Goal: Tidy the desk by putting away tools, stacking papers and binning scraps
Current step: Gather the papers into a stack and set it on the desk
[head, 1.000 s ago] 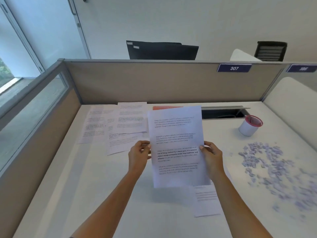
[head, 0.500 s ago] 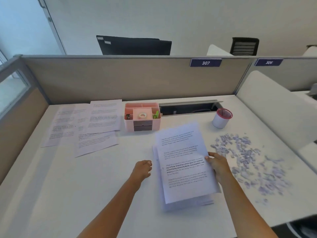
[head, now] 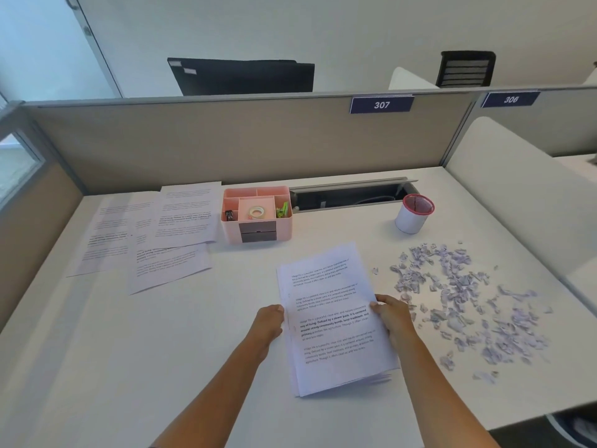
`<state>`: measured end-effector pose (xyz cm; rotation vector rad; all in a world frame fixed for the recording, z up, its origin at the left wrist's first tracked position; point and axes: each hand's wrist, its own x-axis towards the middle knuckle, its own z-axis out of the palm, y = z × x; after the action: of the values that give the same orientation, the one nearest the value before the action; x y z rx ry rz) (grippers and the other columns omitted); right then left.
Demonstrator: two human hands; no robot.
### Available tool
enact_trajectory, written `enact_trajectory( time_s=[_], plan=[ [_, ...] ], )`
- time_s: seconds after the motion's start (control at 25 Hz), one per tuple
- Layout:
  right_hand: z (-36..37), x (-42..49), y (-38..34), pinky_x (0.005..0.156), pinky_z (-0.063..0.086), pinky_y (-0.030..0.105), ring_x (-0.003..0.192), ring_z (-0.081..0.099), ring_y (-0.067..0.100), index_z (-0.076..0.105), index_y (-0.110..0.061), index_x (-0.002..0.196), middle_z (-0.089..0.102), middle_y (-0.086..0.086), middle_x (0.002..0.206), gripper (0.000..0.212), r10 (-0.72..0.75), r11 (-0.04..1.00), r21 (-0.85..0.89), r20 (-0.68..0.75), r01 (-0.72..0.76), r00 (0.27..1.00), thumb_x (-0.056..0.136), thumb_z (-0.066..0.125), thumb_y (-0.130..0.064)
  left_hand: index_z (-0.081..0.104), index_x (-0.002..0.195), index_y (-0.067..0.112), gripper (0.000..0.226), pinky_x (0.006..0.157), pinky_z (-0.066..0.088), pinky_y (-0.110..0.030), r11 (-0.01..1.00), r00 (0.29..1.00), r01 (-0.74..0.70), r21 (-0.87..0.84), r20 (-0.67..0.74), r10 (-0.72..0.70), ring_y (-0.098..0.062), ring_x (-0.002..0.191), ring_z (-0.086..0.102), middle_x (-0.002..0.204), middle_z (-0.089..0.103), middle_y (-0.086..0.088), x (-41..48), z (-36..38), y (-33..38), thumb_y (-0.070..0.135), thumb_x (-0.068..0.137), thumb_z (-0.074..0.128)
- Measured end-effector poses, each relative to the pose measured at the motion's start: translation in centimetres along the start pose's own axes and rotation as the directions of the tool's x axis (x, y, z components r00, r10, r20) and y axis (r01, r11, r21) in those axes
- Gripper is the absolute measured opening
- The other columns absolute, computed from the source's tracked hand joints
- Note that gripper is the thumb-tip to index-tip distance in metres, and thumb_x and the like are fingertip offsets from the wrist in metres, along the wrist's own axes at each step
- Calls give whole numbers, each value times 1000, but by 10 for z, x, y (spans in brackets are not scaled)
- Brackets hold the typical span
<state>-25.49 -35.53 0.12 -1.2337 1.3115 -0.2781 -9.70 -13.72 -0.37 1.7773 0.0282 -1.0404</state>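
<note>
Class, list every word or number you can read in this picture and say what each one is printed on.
"307": blue plate on the partition.
"306": next blue plate, last digit smeared.
"way of living. Defined by a slower pace, it is centered": bold line on the top sheet of the stack; the rest is too small.
Loose sheets at the left: too blurred to read.
</note>
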Motion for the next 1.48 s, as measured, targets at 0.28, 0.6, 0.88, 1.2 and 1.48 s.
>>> enact_trajectory(
  time_s=[0.28,0.6,0.88,1.2,1.48],
  plan=[
    [15,-8,9,78,47,30,93,61,28,69,-7,117,71,12,109,28,-212,913,-371,-73,171,974,91,59,-10,53,94,11,16,80,41,-29,1000,1000,-5,-14,13,5,-18,94,48,98,55,-4,-9,1,2,17,102,40],
    [24,-14,18,98,43,40,121,50,39,58,-3,125,56,20,130,37,-207,750,-650,-50,125,977,91,51,-17,55,84,15,21,81,41,-29,999,1000,-5,-35,-15,4,-17,90,49,89,55,-1,-9,-4,-2,17,101,43],
    [35,-30,10,102,35,50,129,33,39,44,-13,141,43,19,139,47,-272,709,-701,-175,74,946,95,48,-21,56,103,22,10,77,42,-28,995,996,-25,-92,-83,17,-19,92,50,101,55,-4,-11,-32,-8,17,97,49],
    [111,-51,-6,97,40,52,124,37,38,50,-16,136,49,19,132,44,-397,702,-674,-101,231,912,92,54,-18,57,131,10,36,109,40,-43,995,972,-62,-79,-233,42,-26,124,52,132,58,-10,-16,-115,-12,16,96,52],
    [215,-88,-15,92,43,45,122,39,36,50,-17,134,50,16,130,44,-453,624,-680,88,386,887,90,57,-20,61,125,14,32,107,42,-44,990,928,-83,-116,-371,35,-26,120,54,127,60,-9,-23,-222,-19,16,95,51]
  ],
)
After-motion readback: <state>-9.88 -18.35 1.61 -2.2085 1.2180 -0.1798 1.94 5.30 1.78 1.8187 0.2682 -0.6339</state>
